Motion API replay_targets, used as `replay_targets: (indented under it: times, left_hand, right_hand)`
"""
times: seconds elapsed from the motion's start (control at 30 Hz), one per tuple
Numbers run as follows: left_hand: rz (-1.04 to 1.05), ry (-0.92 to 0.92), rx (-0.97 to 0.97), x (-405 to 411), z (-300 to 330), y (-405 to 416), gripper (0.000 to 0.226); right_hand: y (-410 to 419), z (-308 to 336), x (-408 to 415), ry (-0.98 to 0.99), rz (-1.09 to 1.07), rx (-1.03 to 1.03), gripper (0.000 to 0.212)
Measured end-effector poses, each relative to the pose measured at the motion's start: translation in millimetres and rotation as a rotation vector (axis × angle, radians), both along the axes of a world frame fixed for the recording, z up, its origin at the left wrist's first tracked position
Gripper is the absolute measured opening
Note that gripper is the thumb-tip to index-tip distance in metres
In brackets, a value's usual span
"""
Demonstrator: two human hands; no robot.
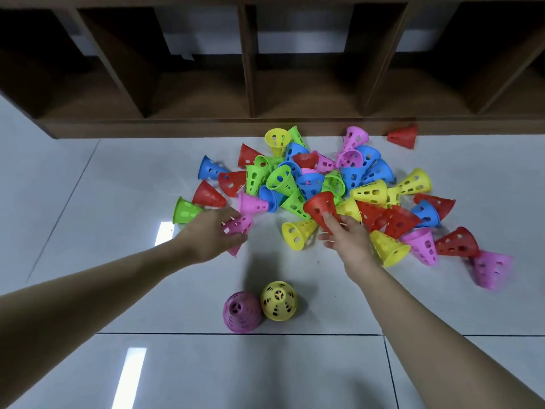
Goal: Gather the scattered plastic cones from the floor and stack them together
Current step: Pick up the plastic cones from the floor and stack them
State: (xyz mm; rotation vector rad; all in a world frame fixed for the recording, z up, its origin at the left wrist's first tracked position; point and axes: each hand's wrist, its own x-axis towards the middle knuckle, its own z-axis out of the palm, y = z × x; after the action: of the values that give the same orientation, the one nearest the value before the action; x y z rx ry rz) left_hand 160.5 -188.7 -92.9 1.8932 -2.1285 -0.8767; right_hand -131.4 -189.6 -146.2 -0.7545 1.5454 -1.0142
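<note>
A heap of several perforated plastic cones (312, 178) in red, blue, green, yellow and pink lies on the pale tiled floor. My left hand (213, 237) grips a pink cone (238, 227) at the heap's left front edge. My right hand (346, 234) pinches a red cone (320, 206) by its narrow end, wide mouth facing up and left. Two cones stand upright near me: a pink one (241, 312) and a yellow one (278, 301), side by side.
A dark wooden shelf unit (250, 84) with open cubbies runs along the back, its base just behind the heap. Stray cones lie apart: a red one (404, 136) by the shelf and a pink one (492, 268) at far right.
</note>
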Motion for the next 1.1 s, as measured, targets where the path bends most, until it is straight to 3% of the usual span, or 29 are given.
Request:
replay_targets:
  times: [0.17, 0.3, 0.43, 0.7, 0.83, 0.93, 1.1]
  left_hand:
    - [0.111, 0.267, -0.004, 3.2, 43.7, 53.2, 0.028]
    - [0.144, 0.438, 0.013, -1.4, 52.2, 95.1, 0.04]
    - [0.0, 0.433, -0.021, -6.0, 49.6, 128.8, 0.045]
    - [-0.103, 0.334, -0.023, 2.3, 11.5, 143.6, 0.037]
    - [-0.113, 0.278, -0.051, 0.5, -0.2, 142.8, 0.033]
    - [-0.106, 0.283, -0.031, -1.4, -6.3, 137.6, 0.029]
    - [-0.084, 0.292, -0.002, -2.4, -10.7, 122.3, 0.022]
  right_hand:
    - [10.5, 14.7, -0.1, -0.083, -0.099, -0.007, 0.026]
    - [21.8, 16.9, -8.1, 0.089, -0.051, -0.021, 0.03]
    - [37.1, 23.6, -15.8, 0.198, 0.024, -0.05, 0.029]
    - [75.7, 53.5, -6.4, 0.13, 0.293, -0.045, 0.026]
    - [89.7, 60.9, 3.9, 0.19, 0.466, -0.062, 0.024]
    - [95.3, 62.5, 11.7, 0.157, 0.509, -0.08, 0.011]
    - [100.8, 54.9, 20.8, 0.295, 0.629, -0.169, 0.023]
